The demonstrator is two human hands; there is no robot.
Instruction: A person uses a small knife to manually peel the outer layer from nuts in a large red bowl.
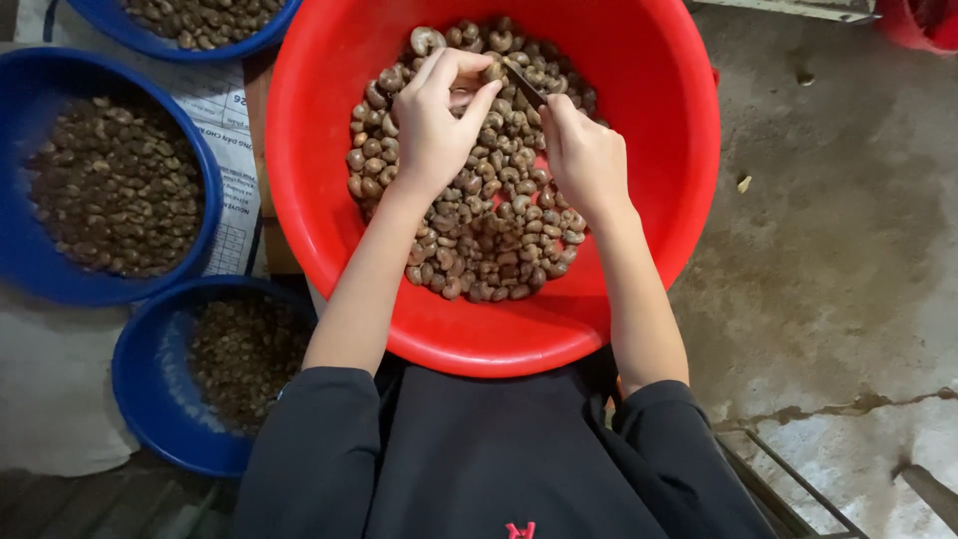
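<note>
Two hands work over a big red bowl (649, 200) full of brown nuts (489, 235). The left hand (431, 125) pinches one nut (492, 72) with its fingertips. The right hand (584, 160) is closed around a small dark tool (525, 87); its handle is hidden. Three blue bowls (30, 269) sit beside, cut off by the edges.

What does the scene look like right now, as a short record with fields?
left hand: pinches one nut over the red basin
right hand: holds a small dark tool, tip at that nut
red basin: holds a heap of cashews
blue basins: three at the left, one far, one middle, one near, each with darker bits
floor: concrete, cracked
</note>
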